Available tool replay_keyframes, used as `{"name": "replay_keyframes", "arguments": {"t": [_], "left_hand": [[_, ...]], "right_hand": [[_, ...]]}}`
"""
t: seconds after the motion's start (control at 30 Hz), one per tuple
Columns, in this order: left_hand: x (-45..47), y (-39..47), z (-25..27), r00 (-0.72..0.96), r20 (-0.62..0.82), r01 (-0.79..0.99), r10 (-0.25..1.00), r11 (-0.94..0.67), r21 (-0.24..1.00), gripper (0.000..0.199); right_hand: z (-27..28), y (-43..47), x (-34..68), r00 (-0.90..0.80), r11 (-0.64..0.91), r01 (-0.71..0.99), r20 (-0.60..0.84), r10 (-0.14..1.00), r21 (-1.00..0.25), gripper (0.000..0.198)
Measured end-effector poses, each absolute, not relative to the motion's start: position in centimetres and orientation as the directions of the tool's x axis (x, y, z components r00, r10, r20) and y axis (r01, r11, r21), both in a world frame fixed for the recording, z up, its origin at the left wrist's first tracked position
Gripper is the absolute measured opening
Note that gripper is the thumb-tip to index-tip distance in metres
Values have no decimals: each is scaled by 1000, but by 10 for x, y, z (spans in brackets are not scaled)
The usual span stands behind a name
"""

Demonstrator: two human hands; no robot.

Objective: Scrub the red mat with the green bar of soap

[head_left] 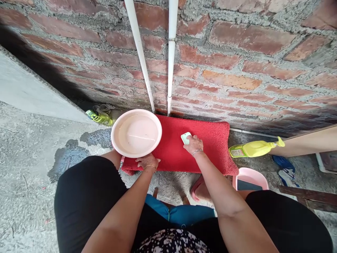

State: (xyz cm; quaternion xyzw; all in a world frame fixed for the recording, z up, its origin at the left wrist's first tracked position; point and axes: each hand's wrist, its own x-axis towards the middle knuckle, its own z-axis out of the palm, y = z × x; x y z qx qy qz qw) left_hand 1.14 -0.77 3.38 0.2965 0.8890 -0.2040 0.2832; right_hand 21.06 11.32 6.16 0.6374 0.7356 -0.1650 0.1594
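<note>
Evidently arranged for reach from a low seat. A red, deep-textured cloth covers a low, oblong surface between the person's knees; its own support is hidden. A round, pale-pink basin holding clear water sits at the cloth's left end, probably so that most of the red stretch lies accessible beside it.

Hands apart. Left hand: palm down, fingers spread at the near edge of the cloth, just below the basin's rim; gripping nothing that shows. Likely this steadies the cloth; whether it touches the basin, cannot tell. Right hand: closed from above around a small, pale mint-green, rounded block, near the middle of the cloth, right of the basin. The overhand grip would suit downward pressure and sliding. Underside of the block hidden; its exact nature uncertain.

Beyond the right end, a yellow-green plastic bottle with a pump top, apparently put aside but within arm's range. Nearer the right knee, a smaller pink tub with a dark, flat item inside. Past the left end, another green bottle, against the rough red-brick wall, farther off, so presumably less needed. Forearms bare, likely handy near water.
</note>
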Motion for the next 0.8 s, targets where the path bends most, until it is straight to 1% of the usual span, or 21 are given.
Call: {"name": "replay_keyframes", "arguments": {"t": [0.13, 0.23, 0.37, 0.5, 0.57, 0.63, 0.7, 0.8], "left_hand": [[11, -8, 35, -651, -636, 647, 414, 741, -179, 94], [10, -9, 34, -644, -637, 654, 425, 738, -169, 95], [10, -10, 34, -653, -627, 651, 426, 738, -177, 95], [12, -9, 38, -660, -622, 642, 421, 746, -177, 94], [12, -10, 39, -650, -629, 648, 428, 743, -165, 93], [12, -10, 39, -641, -636, 655, 429, 738, -162, 92], [11, -11, 36, -640, -639, 657, 426, 735, -168, 91], [11, -11, 32, -643, -630, 662, 435, 729, -172, 90]], "right_hand": [[64, 123, 262, -23, 18, 1000, -465, 885, -14, 55], [64, 124, 319, 136, -144, 989, -466, 874, 18, 54], [64, 115, 385, 369, -379, 923, -452, 812, 70, 55], [69, 112, 406, 501, -504, 857, -396, 770, 104, 51], [73, 115, 393, 497, -507, 858, -378, 781, 79, 53], [77, 120, 364, 429, -450, 892, -381, 819, 36, 56], [80, 124, 322, 316, -346, 938, -384, 868, -11, 56], [81, 126, 245, 92, -124, 991, -385, 918, -58, 54]]}}
